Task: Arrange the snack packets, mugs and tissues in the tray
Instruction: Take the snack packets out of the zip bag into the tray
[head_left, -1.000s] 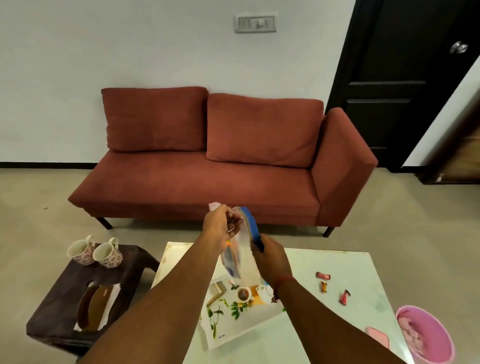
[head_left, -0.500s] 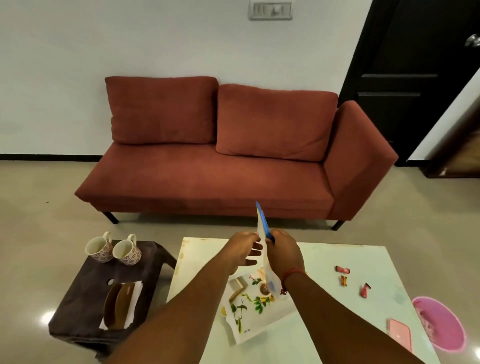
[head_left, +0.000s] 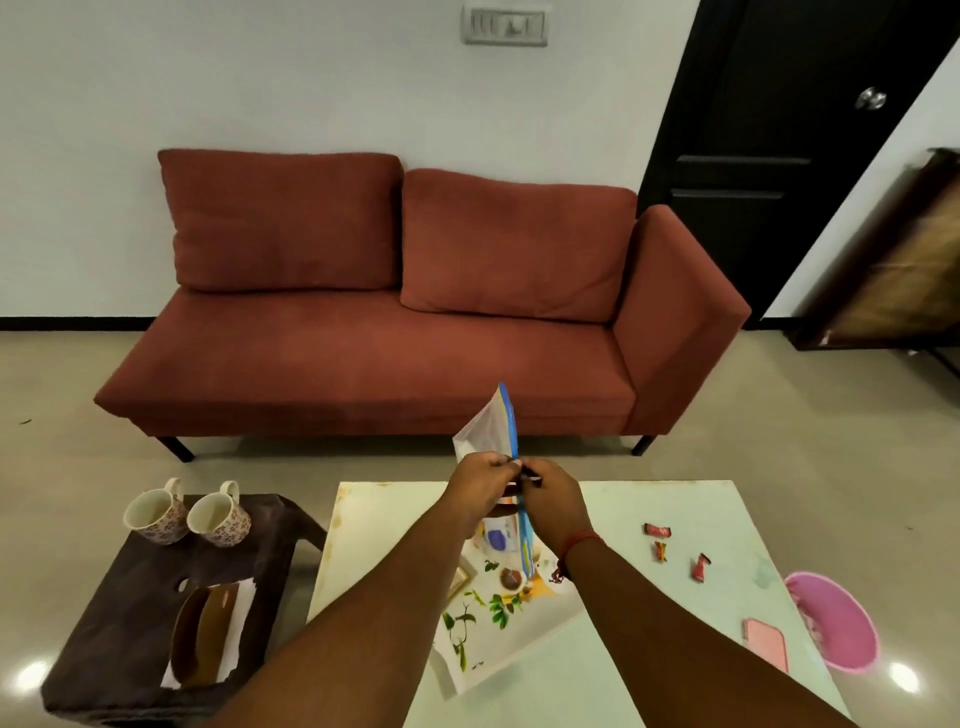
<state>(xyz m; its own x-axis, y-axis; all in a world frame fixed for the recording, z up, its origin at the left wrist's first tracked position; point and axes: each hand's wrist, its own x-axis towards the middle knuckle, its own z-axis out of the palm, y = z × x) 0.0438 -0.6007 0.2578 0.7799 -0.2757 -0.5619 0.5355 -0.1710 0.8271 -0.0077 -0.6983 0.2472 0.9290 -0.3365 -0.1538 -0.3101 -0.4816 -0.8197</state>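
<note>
Both my left hand (head_left: 480, 480) and right hand (head_left: 553, 496) pinch the clear blue-edged plastic snack packet (head_left: 491, 431), upright at twelve o'clock above the white leaf-printed tray (head_left: 511, 631), probably for placing.

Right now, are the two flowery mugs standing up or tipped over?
Tipped over. Both mugs lie on their sides on the dark stool, open mouths facing the camera, handles pointing up.

— How are the arms set?
— Both forearms stretch forward, converging.
— And the hands?
— The left hand (head_left: 480, 486) and right hand (head_left: 553, 499) meet fingertip to fingertip, fingers curled, pinching the same packet (head_left: 491, 431).
</note>
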